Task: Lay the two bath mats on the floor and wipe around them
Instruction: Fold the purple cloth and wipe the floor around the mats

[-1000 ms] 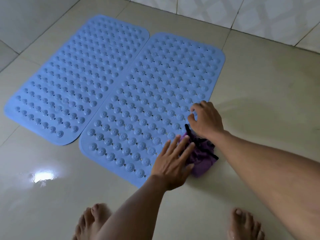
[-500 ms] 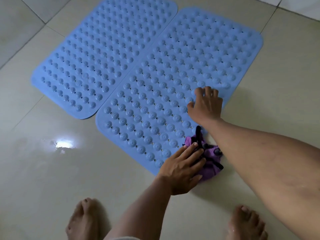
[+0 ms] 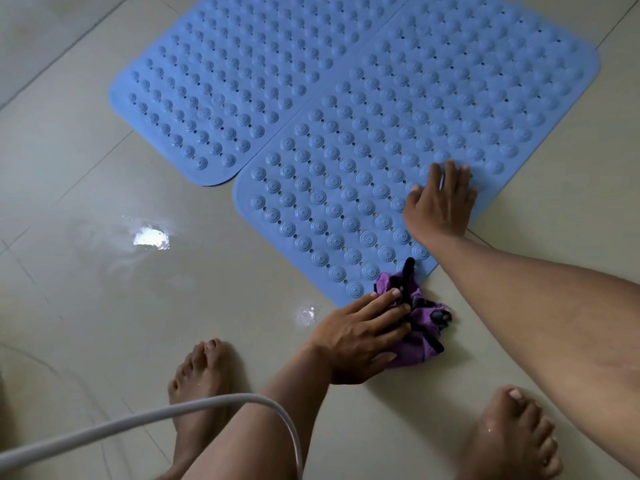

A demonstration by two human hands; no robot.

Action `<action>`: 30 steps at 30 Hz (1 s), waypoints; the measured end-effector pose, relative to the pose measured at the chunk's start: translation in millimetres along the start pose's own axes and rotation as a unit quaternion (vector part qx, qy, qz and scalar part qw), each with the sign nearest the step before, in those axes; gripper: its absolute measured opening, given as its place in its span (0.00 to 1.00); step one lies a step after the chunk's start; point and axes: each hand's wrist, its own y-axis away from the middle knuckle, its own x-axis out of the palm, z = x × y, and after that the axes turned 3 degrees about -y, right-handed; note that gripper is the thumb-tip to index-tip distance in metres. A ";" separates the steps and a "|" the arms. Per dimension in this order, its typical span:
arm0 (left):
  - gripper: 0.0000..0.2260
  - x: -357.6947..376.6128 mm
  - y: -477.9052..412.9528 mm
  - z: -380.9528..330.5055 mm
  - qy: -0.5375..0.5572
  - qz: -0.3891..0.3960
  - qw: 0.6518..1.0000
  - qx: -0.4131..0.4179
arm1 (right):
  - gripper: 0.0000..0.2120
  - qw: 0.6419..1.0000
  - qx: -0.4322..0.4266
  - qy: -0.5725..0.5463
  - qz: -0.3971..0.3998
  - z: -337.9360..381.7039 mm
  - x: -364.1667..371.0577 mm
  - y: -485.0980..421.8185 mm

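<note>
Both mats are down already: the left mat (image 3: 242,81) and the right mat (image 3: 433,109) lie flat on the tiled floor (image 3: 69,323), long edges touching, the left one at about 10 o'clock from its neighbour. What has changed in the last second is the right hand (image 3: 441,202). It was curled at the mat's near edge just beside the rag, and now it sits further up that edge, at 1 o'clock from the rag, palm down and fingers spread straight on the studs, gripping nothing. The left hand (image 3: 356,337) has stayed put, fingers straight and laid flat on top of the purple cloth (image 3: 422,337), pressing rather than clutching. The cloth is bunched at the right mat's 6 o'clock corner, just overlapping it and mostly on the tile. To me that reads as the laying finished and the wiping about to start, one hand pinning the mat so it won't slide. A wet patch (image 3: 150,237) gleams at 9 o'clock from the cloth, and a grey hose (image 3: 138,419) loops past the knee.
</note>
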 end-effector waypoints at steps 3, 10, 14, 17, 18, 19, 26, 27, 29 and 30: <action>0.22 -2.1 12.2 1.4 -0.010 0.002 1.000 0.001 | 0.29 1.000 0.004 0.009 0.008 7.6 4.6 8.7; 0.21 -0.8 60.5 6.9 -0.013 -0.009 1.000 -0.017 | 0.31 0.999 0.015 0.027 0.008 16.5 12.8 15.6; 0.21 -0.3 82.1 12.1 -0.005 -0.026 0.998 -0.051 | 0.33 0.999 0.024 0.033 0.006 22.4 16.8 14.6; 0.22 1.9 97.9 14.1 -0.008 -0.045 0.993 -0.104 | 0.33 0.999 0.025 0.034 0.000 22.6 18.2 14.6; 0.22 2.3 103.1 16.0 -0.011 -0.053 0.991 -0.124 | 0.33 0.999 0.024 0.034 -0.004 22.3 19.0 14.7; 0.23 2.7 107.7 18.4 -0.013 -0.059 0.988 -0.140 | 0.33 0.999 0.023 0.033 -0.008 22.4 19.8 15.0; 0.25 -4.2 115.6 37.3 -0.033 -0.069 0.967 -0.242 | 0.33 0.998 0.028 0.024 -0.042 26.3 24.8 16.1; 0.25 -5.0 115.5 40.1 -0.036 -0.068 0.964 -0.254 | 0.33 0.998 0.029 0.024 -0.043 26.4 25.1 15.8; 0.26 -6.0 115.1 46.8 -0.042 -0.068 0.957 -0.280 | 0.32 0.998 0.028 0.022 -0.045 26.3 25.8 15.7; 0.26 -6.2 114.8 50.7 -0.042 -0.071 0.952 -0.294 | 0.32 0.998 0.030 0.020 -0.047 26.7 26.2 15.8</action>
